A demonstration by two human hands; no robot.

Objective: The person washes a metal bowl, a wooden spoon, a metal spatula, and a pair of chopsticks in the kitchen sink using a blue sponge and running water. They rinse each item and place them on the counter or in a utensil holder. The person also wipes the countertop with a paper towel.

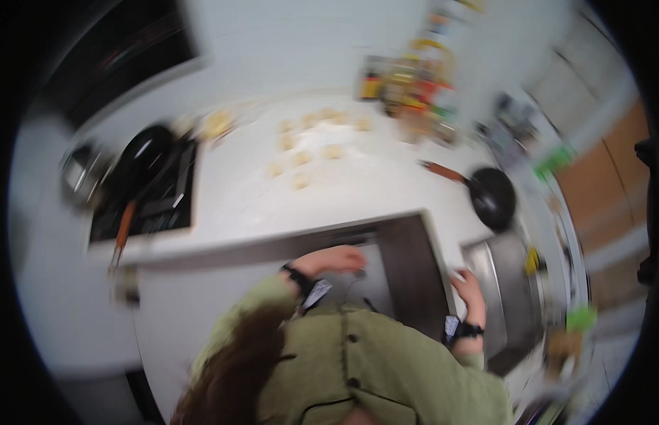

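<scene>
Blur softens the whole head view. My left hand (337,259) is low in front of my body with its fingers curled, over the area below the counter's front edge; a small object seems to be at its fingertips, too blurred to name. My right hand (467,287) rests at the edge of the white countertop (234,196), beside the stainless steel sink (513,297); I cannot tell whether it grips anything. Farther back on the counter lie several small pale dough pieces (301,158) around a patch of white powder.
A black pan (149,149) with a wooden handle sits on the black cooktop (175,191), a metal pot (82,175) beside it. Another black frying pan (492,199) lies at the right. Bottles and jars (401,85) stand against the back wall.
</scene>
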